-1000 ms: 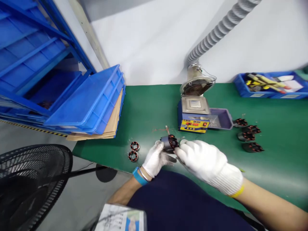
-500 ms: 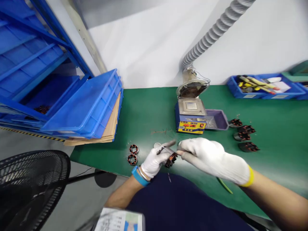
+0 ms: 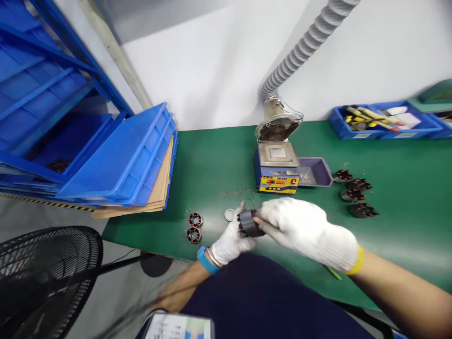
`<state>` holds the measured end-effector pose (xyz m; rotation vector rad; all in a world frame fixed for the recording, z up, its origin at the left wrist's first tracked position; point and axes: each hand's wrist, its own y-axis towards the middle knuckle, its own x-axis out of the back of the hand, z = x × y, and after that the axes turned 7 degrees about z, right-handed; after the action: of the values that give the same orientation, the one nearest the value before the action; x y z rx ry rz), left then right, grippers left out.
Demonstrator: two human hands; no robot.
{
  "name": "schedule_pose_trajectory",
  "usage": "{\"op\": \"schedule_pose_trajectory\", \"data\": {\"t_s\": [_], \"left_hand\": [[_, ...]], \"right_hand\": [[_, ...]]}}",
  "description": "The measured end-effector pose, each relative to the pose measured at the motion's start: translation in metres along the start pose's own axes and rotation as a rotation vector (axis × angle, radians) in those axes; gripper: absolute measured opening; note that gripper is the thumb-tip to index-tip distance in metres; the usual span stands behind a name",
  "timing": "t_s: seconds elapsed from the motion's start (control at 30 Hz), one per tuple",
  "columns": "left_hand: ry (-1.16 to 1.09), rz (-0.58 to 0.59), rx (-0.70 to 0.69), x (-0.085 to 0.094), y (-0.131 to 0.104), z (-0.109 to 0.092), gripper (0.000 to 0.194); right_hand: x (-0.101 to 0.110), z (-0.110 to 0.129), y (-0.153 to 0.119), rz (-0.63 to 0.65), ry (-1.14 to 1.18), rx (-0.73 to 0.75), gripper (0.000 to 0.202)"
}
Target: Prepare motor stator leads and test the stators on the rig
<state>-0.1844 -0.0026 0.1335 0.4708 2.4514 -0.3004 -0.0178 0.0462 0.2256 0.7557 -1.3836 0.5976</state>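
Observation:
A dark cylindrical motor part [image 3: 250,223] with a toothed rim is held between my two gloved hands above the green table's front edge. My left hand [image 3: 231,240], in a white glove, grips its left side. On its right end are the closed fingers of my right hand [image 3: 296,223], in a white glove with a yellow cuff. Just beyond my left hand a small round piece [image 3: 229,215] lies on the table. Two wound rings [image 3: 194,227] lie further left.
Behind my hands stands a small blue and yellow machine [image 3: 277,169], its round lid raised, beside a purple tray [image 3: 319,172]. Several dark wound parts [image 3: 363,210] lie at right. Blue bins [image 3: 360,134] hold tools. Stacked blue crates [image 3: 120,160] and a black fan [image 3: 45,278] are at left.
The dark part has turned so its smooth side faces up. My right hand has moved left onto it, and my left hand's grip has shifted. The camera view has shifted slightly.

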Motion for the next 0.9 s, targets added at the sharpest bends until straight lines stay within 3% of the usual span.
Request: {"op": "schedule_pose_trajectory", "data": {"t_s": [0.07,0.13,0.27,0.37,0.43,0.63,0.7,0.77,0.83,0.9], "left_hand": [[0.027,-0.011,-0.049,0.002,0.001,-0.002,0.110],[-0.075,-0.028,-0.067,0.004,-0.002,-0.008,0.098],[-0.364,0.024,-0.021,0.001,-0.010,-0.022,0.086],[-0.449,-0.035,-0.030,-0.003,-0.010,-0.021,0.080],[-0.353,-0.118,-0.084,-0.004,-0.005,-0.014,0.077],[0.320,-0.281,-0.290,-0.003,0.001,0.001,0.074],[0.479,-0.256,-0.245,-0.003,-0.001,-0.003,0.049],[0.459,-0.210,-0.100,-0.003,-0.001,-0.008,0.035],[0.233,-0.220,0.080,-0.002,0.001,-0.010,0.038],[-0.042,-0.243,0.262,0.002,0.005,-0.008,0.044]], "right_hand": [[-0.003,-0.008,0.002,0.108,0.117,-0.107,0.029],[-0.006,-0.014,0.000,0.177,0.191,-0.177,0.029],[-0.005,-0.009,-0.007,0.045,0.072,-0.093,0.035],[-0.001,0.001,-0.010,-0.042,-0.038,0.023,0.037],[0.000,0.005,-0.010,-0.041,-0.036,0.081,0.034],[-0.003,0.000,-0.009,-0.016,0.071,0.101,0.026],[-0.002,-0.005,-0.010,0.064,0.165,0.053,0.028],[-0.001,-0.012,-0.009,0.168,0.343,-0.019,0.031],[-0.002,-0.021,-0.007,0.182,0.643,-0.142,0.035],[-0.008,-0.031,-0.005,0.032,0.970,-0.319,0.039]]}}
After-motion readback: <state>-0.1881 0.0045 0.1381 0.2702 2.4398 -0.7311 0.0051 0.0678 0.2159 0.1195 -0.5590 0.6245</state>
